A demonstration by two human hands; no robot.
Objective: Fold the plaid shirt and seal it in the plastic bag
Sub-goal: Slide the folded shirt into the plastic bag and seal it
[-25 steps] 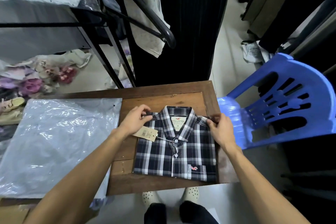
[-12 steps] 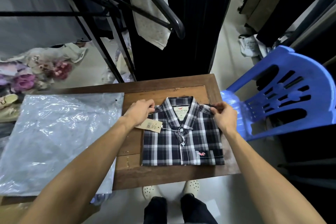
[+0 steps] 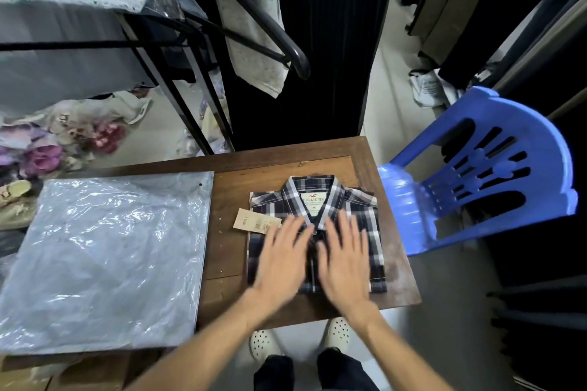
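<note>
Head view: plastic bag point(image 3: 104, 260) lies flat beside folded plaid shirt point(image 3: 346, 216), fingers point(image 3: 346, 232) spread.

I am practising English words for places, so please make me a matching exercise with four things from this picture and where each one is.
Things:
1. plaid shirt
2. plastic bag
3. paper tag
4. blue chair

Places:
a. beside the table's right edge
b. flat on the table's left part
c. folded, under both hands
d. at the shirt's left edge

Pairs: 1-c, 2-b, 3-d, 4-a
</note>
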